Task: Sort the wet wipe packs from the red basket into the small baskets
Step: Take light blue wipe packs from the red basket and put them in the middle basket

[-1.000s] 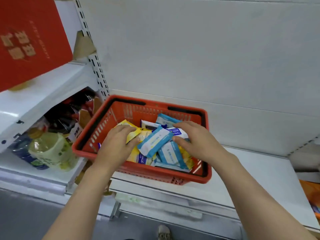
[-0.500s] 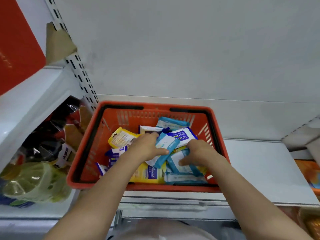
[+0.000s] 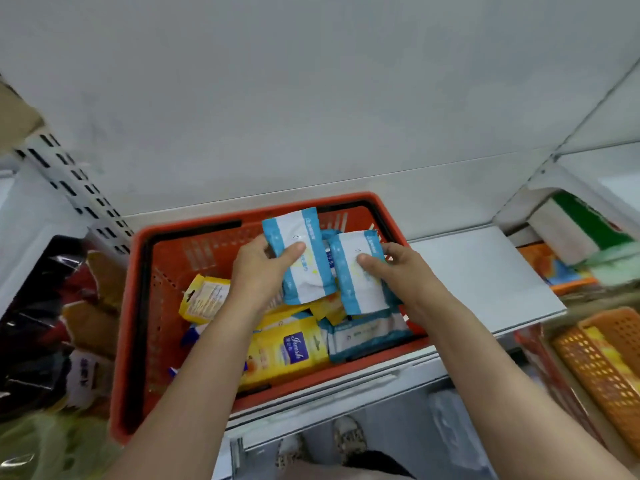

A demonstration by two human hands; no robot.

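Left hand (image 3: 258,271) grips one flat, glossy blue-and-white pack (image 3: 304,258); right hand (image 3: 398,275) grips a second pack (image 3: 360,275). Both held above red perforated plastic basket (image 3: 138,289) on white shelf (image 3: 485,271).

Blue-white pack (image 3: 304,258) per hand, above red basket (image 3: 138,306)

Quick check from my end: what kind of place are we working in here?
Most likely a shop aisle. White metal shelving with a slotted upright surrounds a red basket of wet wipe packs, packaged goods sit on the neighbouring shelf, and an orange basket holds stock lower right.
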